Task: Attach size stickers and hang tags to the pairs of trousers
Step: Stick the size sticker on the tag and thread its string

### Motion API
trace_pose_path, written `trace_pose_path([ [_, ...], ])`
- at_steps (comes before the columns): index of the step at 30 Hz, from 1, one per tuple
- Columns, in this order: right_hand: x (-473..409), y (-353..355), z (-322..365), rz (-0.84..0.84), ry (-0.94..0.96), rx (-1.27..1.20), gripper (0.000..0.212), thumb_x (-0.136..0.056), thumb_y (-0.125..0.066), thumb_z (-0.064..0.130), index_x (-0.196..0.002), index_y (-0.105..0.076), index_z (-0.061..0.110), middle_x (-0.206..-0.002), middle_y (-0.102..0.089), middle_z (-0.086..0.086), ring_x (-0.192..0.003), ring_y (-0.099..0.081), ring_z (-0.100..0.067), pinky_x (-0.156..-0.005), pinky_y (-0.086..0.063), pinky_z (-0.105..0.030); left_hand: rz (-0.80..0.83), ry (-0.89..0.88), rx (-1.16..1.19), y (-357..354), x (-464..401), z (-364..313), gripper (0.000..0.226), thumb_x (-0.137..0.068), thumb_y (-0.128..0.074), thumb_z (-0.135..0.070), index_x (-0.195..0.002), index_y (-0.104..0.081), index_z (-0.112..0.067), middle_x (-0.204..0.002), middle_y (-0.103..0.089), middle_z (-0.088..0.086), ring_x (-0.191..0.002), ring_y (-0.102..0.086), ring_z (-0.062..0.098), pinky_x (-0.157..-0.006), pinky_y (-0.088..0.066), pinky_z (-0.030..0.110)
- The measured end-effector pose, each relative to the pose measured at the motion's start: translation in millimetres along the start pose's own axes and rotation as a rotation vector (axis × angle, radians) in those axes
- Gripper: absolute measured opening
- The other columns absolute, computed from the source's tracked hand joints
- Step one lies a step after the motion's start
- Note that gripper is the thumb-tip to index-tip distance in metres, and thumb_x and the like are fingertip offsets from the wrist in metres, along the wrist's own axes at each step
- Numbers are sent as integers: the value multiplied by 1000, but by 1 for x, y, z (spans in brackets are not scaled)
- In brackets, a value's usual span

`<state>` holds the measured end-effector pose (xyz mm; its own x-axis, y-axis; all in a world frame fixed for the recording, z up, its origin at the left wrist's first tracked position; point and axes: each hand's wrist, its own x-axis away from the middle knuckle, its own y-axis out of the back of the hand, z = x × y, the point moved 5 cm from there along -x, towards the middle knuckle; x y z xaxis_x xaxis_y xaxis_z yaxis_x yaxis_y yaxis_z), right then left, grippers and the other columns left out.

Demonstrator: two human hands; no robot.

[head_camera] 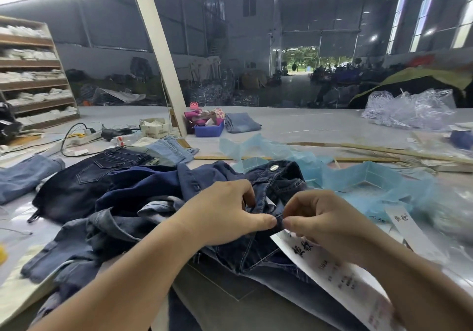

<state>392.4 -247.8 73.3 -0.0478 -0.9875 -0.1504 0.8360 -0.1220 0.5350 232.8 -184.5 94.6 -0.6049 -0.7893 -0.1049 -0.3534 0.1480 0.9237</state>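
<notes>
A pair of dark blue denim trousers (258,251) lies bunched at the table's near edge, its waistband with a metal button (274,168) turned up. My left hand (225,213) pinches a fold of the waistband between thumb and fingers. My right hand (325,218) meets it fingertip to fingertip and pinches a thin fastener at the same spot. A long white hang tag (340,277) with printed characters hangs below my right hand. Another white tag (407,225) lies to the right on the table.
More jeans (84,177) are piled to the left and folded jeans (242,122) lie farther back. Crumpled blue plastic sheets (366,179) and a clear bag of fasteners (409,110) lie to the right. A blue bin (208,128), a power strip (82,137) and a slanted white post (163,57) stand behind.
</notes>
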Motion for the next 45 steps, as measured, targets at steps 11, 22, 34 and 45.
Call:
trace_pose_path([
  [11, 6, -6, -3, 32, 144, 121, 20, -86, -65, 9, -77, -67, 26, -61, -60, 6, -50, -46, -1, -50, -37, -16, -73, 69, 237, 3, 1, 4, 3, -92, -54, -30, -91, -56, -29, -84, -61, -10, -78, -55, 6, -66, -40, 23],
  [22, 20, -7, -8, -51, 283, 67, 28, -82, -74, 4, -77, -65, 31, -64, -60, 8, -55, -49, -2, -54, -39, -15, -30, -333, -242, -16, -2, -45, 23, -91, -62, -26, -111, -68, -35, -111, -35, -9, -110, -31, 18, -93, -24, 27],
  [34, 25, -7, -2, -84, 321, 326, 24, -78, -75, 6, -81, -65, 28, -72, -64, 16, -72, -60, -3, -61, -44, -12, 100, -297, -42, -30, -4, -32, 15, -94, -59, -44, -98, -73, -40, -103, -36, -19, -105, -28, 14, -99, -18, 32],
  [45, 29, 3, 12, -224, 378, 277, 13, -76, -81, 14, -79, -72, 22, -72, -65, 15, -71, -61, -5, -62, -47, -15, 187, -318, 302, -21, -7, -21, 6, -91, -68, -31, -93, -73, -33, -107, -50, -18, -110, -44, 0, -104, -33, 23],
])
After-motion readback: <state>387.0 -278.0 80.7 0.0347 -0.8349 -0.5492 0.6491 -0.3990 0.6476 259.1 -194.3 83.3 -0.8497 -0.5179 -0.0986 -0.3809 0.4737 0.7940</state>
